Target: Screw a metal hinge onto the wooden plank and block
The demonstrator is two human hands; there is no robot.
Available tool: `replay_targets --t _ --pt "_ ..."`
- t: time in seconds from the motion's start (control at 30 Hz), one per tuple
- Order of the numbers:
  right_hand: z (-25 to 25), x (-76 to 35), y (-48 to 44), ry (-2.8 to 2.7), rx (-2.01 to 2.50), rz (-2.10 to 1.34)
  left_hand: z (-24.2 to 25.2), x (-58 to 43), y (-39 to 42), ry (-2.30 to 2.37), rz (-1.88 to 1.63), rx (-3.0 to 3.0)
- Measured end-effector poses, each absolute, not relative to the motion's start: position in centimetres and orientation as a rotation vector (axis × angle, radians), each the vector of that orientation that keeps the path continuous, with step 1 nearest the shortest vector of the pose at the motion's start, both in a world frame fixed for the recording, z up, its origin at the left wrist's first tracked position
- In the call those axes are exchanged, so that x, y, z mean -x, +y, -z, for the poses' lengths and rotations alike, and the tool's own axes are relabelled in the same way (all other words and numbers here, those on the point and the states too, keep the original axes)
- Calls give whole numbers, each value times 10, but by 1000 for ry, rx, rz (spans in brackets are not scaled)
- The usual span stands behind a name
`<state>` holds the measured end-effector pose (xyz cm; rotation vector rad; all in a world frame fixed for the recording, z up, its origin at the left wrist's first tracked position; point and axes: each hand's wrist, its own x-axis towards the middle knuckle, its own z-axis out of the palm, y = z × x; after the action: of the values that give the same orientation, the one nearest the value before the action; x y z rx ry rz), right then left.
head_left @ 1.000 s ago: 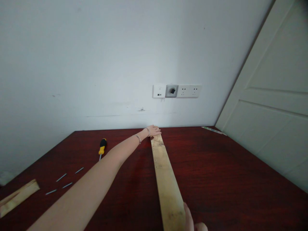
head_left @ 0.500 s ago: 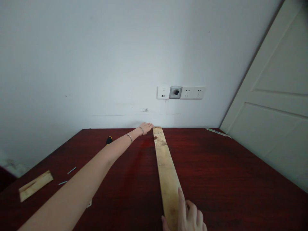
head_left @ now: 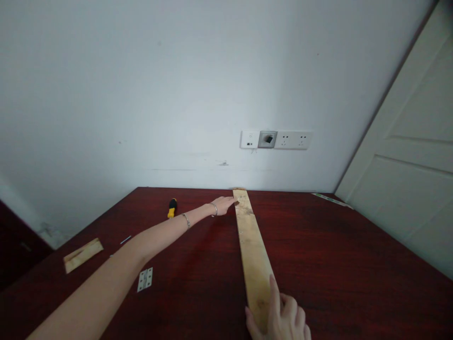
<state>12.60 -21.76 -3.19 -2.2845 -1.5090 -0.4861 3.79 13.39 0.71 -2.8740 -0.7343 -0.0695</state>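
Note:
A long, narrow wooden board point(head_left: 255, 255) lies lengthwise on the dark red tabletop, stretching from near me to the wall. My right hand point(head_left: 283, 316) grips its near end, thumb on the left edge and fingers along the right. At the far end, my left hand point(head_left: 224, 206) reaches out with its fingers stretched, the tips against the board's left edge by a dark stain. A metal hinge point(head_left: 145, 279) lies flat to the right of my left forearm. Beyond that forearm is a screwdriver with a black and yellow handle point(head_left: 172, 208), partly hidden.
A short wood piece point(head_left: 83, 255) and a thin metal rod point(head_left: 125, 240) lie on the left of the table point(head_left: 329, 255). A flat strip point(head_left: 331, 200) sits at the back right. Wall sockets point(head_left: 293, 140) are above the back edge; a white door point(head_left: 410, 156) stands at the right.
My left hand has drawn back slightly from the board's far end, down along its left edge. The view has shifted left, so the hinge and screwdriver show more. My right hand keeps its grip.

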Motion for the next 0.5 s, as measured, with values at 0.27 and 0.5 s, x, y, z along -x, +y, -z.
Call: replay_targets --t 0.27,0.5 --pt "-3 -150 -210 -1863 1949 418 -58 16 100 -794 15 2809" --pt "-79 -129 -146 -2401 1312 51 -105 158 82 -1029 -14 2654"
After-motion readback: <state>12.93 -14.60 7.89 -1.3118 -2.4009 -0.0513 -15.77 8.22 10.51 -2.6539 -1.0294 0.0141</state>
